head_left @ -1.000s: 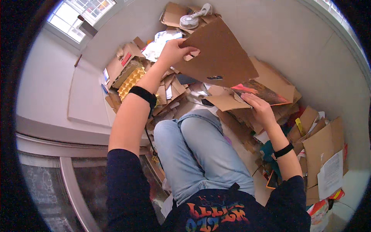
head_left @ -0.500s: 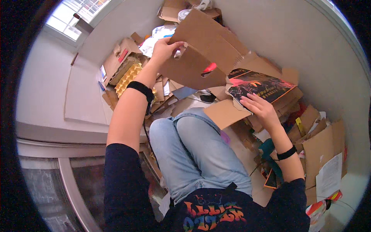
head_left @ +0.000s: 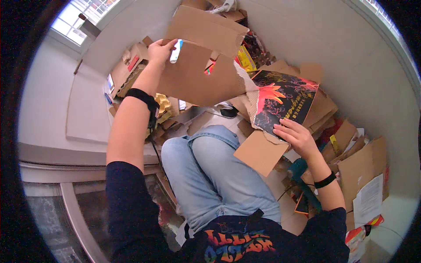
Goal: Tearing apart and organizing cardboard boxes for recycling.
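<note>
My left hand is closed on the edge of a large brown cardboard piece, fingers at one of its cut-out slots. That piece is held up over the pile, with a ragged, corrugated edge on its right side. My right hand grips the lower edge of a black printed cardboard piece with red and gold patterns, fingers on top, thumb hidden. Its left edge is torn and pale. A plain brown flap hangs below it. Whether the two pieces still join at the torn edges I cannot tell.
Flattened cardboard and scraps heap along the wall. A yellow egg tray lies at left, a cardboard box with a white paper sheet at right. A teal object sits by my right forearm. My jeans-clad knees are in the middle.
My left hand has moved left with the brown cardboard, which now faces me more flatly. The torn edges between the two pieces show more widely. My right hand keeps its grip, nearly in place.
</note>
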Action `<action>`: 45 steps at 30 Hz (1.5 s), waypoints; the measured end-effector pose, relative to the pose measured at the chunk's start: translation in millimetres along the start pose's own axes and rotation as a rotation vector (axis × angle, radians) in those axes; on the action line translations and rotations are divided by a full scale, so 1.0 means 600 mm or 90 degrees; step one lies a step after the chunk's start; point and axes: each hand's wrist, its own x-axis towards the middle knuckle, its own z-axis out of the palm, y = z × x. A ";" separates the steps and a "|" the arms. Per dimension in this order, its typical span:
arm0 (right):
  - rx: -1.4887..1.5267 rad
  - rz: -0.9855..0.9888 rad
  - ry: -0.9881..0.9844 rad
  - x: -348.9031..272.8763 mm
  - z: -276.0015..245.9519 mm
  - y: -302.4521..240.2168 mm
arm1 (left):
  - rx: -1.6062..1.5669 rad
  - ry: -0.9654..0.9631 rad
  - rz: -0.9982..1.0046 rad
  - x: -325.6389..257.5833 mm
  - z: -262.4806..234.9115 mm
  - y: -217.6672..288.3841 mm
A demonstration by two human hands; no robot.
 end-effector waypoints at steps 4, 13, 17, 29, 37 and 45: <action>-0.001 -0.025 -0.011 0.000 -0.007 -0.004 | -0.028 0.056 -0.023 0.020 -0.040 -0.019; -0.019 -0.048 0.017 -0.007 -0.048 -0.003 | -0.226 0.171 -0.066 0.048 -0.140 -0.051; -0.043 -0.067 0.012 -0.011 -0.058 -0.005 | -0.183 0.164 -0.122 0.042 -0.152 -0.061; -0.036 0.047 -0.024 0.022 -0.002 0.047 | -0.190 0.038 0.166 -0.040 -0.104 0.059; 0.087 0.395 -0.165 0.113 -0.024 0.018 | 0.131 0.123 0.638 -0.155 0.083 0.194; -0.335 0.096 0.279 0.298 -0.222 -0.037 | 0.104 0.058 0.775 -0.206 0.149 0.223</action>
